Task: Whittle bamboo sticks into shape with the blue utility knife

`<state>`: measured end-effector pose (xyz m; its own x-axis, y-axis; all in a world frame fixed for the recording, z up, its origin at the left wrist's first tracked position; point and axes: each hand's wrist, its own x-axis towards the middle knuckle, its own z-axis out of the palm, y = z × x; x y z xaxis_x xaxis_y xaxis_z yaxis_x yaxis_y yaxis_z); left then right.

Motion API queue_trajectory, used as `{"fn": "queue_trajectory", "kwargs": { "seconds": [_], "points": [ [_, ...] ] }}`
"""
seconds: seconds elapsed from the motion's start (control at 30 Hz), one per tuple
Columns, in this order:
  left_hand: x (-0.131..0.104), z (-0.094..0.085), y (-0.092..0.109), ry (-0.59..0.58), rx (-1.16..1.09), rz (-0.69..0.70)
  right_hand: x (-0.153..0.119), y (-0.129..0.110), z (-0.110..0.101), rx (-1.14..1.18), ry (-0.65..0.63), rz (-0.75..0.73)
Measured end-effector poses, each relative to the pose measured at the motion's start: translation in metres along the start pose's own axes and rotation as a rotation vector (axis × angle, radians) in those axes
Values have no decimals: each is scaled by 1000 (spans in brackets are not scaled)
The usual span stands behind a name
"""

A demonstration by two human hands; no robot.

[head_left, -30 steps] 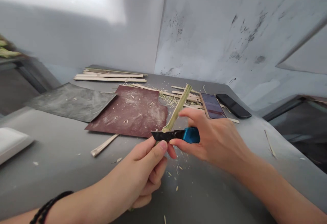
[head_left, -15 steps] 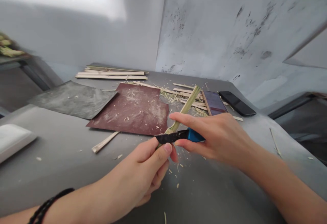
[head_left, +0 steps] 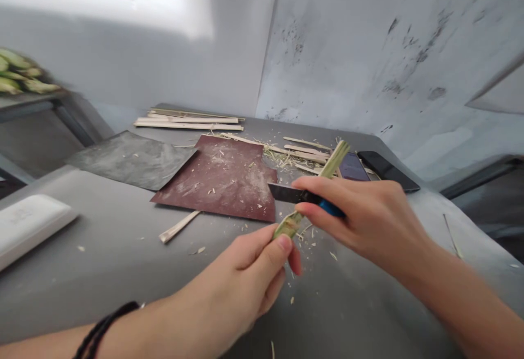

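Observation:
My left hand (head_left: 257, 271) pinches the near end of a greenish strip of bamboo (head_left: 290, 223) between thumb and fingers. The strip slants up and away to the right, passing behind my right hand's fingers, and its far end stands above them. My right hand (head_left: 364, 211) is closed round the blue and black handle of a utility knife (head_left: 286, 192). Its dark blade points left, crossing the strip's line above the left thumb. Whether the blade touches the strip I cannot tell. A pale, scraped patch shows on the strip near my left thumb.
Dark red sandpaper (head_left: 221, 179) and a grey sheet (head_left: 131, 157) lie ahead on the table, with shavings (head_left: 286, 157) around. Bamboo strips (head_left: 188, 124) are stacked at the back. A black phone (head_left: 387, 171) lies right, partly behind it a purple-screened one (head_left: 352, 167); a white case (head_left: 33, 225) sits left.
The knife has lifted from beside my left thumb and moved up along the strip, away from me. The scraped patch, hidden by the blade before, now shows. The view has shifted slightly left.

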<state>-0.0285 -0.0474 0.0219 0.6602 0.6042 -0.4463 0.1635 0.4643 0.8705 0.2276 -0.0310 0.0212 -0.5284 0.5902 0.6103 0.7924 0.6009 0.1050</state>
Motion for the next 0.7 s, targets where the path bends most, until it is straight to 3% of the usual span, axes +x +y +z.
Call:
{"fn": "queue_trajectory", "kwargs": {
  "seconds": [0.27, 0.47, 0.7],
  "points": [
    [-1, -4, -1, -7, -82, -10, -1, 11, -13, 86, -29, 78],
    [3, 0, -5, 26, -160, 57, -6, 8, -8, 43, -81, -60],
    [4, -1, -17, 80, -76, 159, -5, -2, -3, 17, -90, -96]
  ]
}}
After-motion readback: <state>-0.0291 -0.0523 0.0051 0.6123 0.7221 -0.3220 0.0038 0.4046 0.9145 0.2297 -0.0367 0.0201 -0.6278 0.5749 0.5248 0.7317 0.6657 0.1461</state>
